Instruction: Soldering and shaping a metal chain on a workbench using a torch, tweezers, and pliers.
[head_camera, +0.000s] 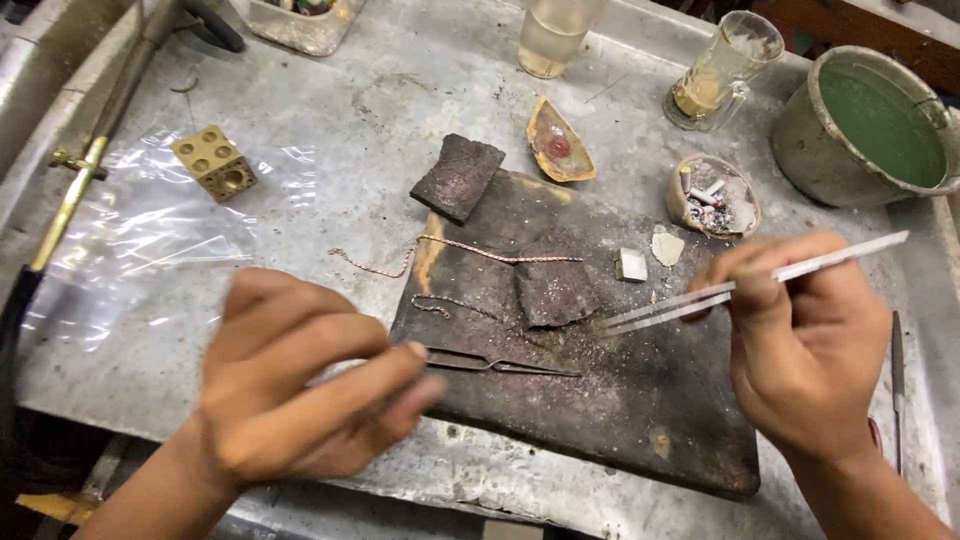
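Bench: dented metal sheet. On it, the charred block, a flat dark slab, gritty on top, lying at centre. My judgement: heavy enough to stay put, crumbly at the edges; not to be gripped.

Left hand: closed on dark tweezers, tips resting on the block. Right hand: pinched on silver tweezers, tips just above the block near the small dark pad.

Twisted wire lies across the block's upper left, one end trailing onto the bench. A finer chain sits below it. Both look light, limp and thin; likely to kink or slide. Best taken near an end with tweezer tips, not with my fingers.

Containers, no readable labels: green-filled pot far right; glass mug; clear tumbler; small bowl of ash and stubs. Clear plastic bag at left, a brass dapping cube on it.
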